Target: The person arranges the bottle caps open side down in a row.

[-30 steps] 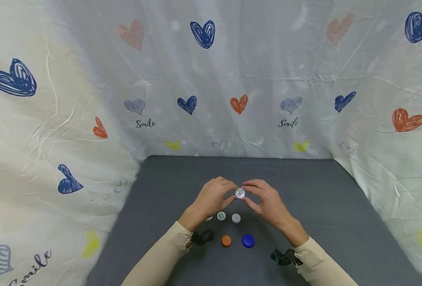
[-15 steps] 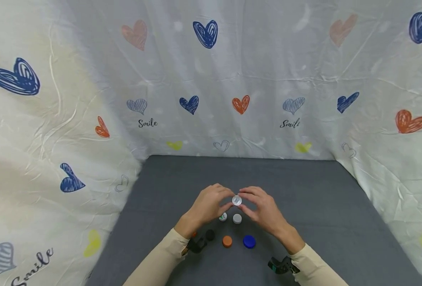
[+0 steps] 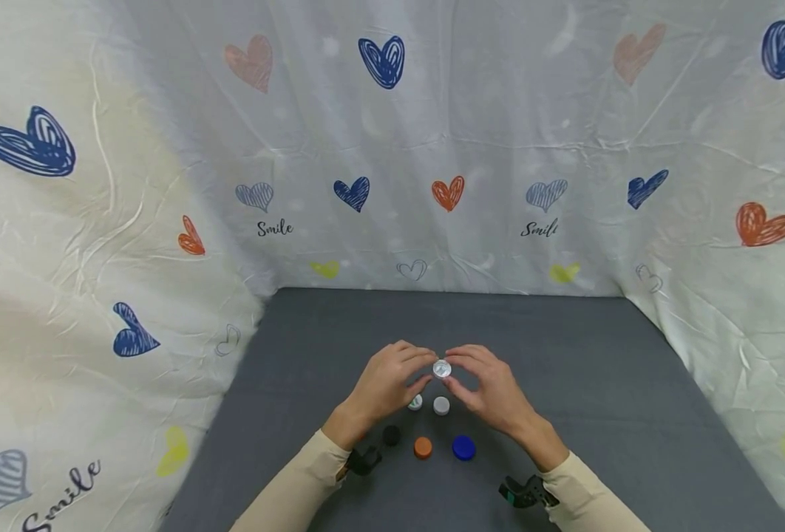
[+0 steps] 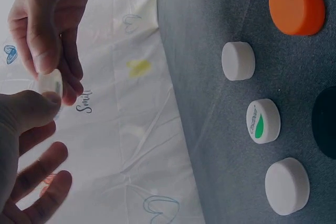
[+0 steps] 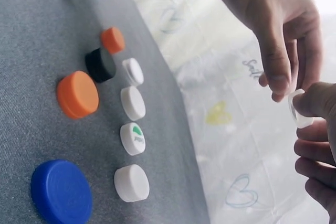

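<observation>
Between both hands, raised off the table, is a small round whitish bottle cap (image 3: 442, 369) with a silvery centre. My left hand (image 3: 382, 380) pinches its left side between thumb and fingers. Opposite, my right hand (image 3: 495, 388) pinches the right side. Seen from the left wrist, the cap (image 4: 51, 81) stands on edge with a thumb from each hand on it. In the right wrist view the cap (image 5: 300, 113) is partly covered by the right thumb. Nearer the body, a white cap (image 3: 441, 406) and a green-marked white cap (image 5: 133, 138) lie on the table.
The dark grey cloth table (image 3: 565, 332) also bears a blue cap (image 3: 463, 448), an orange cap (image 3: 422, 448), a black cap (image 3: 391, 436) and a smaller orange cap (image 5: 113, 39). Two further white caps, one of them (image 5: 133, 102), are in the row. A white heart-printed curtain (image 3: 479, 111) surrounds the table.
Over the second, both hands have come slightly nearer the body with the bottle cap between them. In the last half second they have barely moved, and the loose caps stay in place.
</observation>
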The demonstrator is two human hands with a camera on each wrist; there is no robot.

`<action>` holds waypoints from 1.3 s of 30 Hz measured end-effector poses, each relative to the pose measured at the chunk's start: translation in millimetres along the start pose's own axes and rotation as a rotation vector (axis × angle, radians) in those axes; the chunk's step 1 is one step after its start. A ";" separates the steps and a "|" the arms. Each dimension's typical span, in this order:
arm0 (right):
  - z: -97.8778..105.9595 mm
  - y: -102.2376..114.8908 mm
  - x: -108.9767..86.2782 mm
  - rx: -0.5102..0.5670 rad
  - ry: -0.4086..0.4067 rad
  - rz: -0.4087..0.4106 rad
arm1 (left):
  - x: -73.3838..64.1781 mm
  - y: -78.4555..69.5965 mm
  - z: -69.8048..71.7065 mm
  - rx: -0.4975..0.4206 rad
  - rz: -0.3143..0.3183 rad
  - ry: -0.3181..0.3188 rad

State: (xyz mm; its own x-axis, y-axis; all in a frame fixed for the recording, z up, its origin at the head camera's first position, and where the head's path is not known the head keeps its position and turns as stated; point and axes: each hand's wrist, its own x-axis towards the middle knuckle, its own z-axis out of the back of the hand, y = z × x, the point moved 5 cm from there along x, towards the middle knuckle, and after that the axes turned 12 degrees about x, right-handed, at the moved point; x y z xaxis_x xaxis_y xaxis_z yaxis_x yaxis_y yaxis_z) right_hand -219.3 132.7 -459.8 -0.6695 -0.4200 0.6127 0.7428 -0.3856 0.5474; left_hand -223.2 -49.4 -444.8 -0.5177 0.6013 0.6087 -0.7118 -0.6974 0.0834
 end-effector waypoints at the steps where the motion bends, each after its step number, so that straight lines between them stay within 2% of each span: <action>1: 0.2 0.1 -0.1 0.008 0.000 -0.007 | -0.1 -0.7 -0.1 -0.003 -0.007 -0.014; 8: -1.5 1.2 -2.1 0.065 0.023 -0.069 | -0.9 -3.5 -1.6 -0.014 -0.048 -0.102; 10: -1.1 1.1 -2.8 0.066 0.021 -0.082 | -1.3 -3.3 -3.1 -0.020 -0.044 -0.109; 14: 3.2 1.5 -3.1 0.047 -0.013 -0.058 | -2.4 -1.0 -5.2 -0.067 -0.002 -0.099; 16: 6.2 1.3 -2.8 0.029 -0.038 -0.030 | -3.0 1.5 -6.4 -0.118 0.044 -0.084; 19: 9.8 0.9 -2.7 0.003 -0.067 0.011 | -4.3 6.9 -9.8 -0.246 0.136 -0.054; 25: 9.7 3.2 -3.4 0.001 -0.072 0.117 | -8.0 14.2 -19.9 -0.544 0.321 0.063; 29: 6.3 6.3 -2.9 0.007 -0.052 0.159 | -9.3 14.4 -23.9 -0.668 0.402 0.147; 34: 2.3 9.6 -2.1 -0.019 -0.024 0.191 | -10.4 13.1 -26.8 -0.746 0.439 0.208; 39: 1.3 10.2 -2.8 -0.054 -0.020 0.198 | -11.2 12.3 -25.4 -0.717 0.440 0.238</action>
State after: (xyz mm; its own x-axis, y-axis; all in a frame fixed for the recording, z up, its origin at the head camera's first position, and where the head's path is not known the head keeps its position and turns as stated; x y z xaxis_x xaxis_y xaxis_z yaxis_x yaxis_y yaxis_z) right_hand -209.8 131.0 -455.2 -0.5097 -0.4758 0.7168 0.8581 -0.3410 0.3838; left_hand -238.2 -54.7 -470.6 -0.8440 0.4567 0.2812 -0.5096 -0.5195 -0.6858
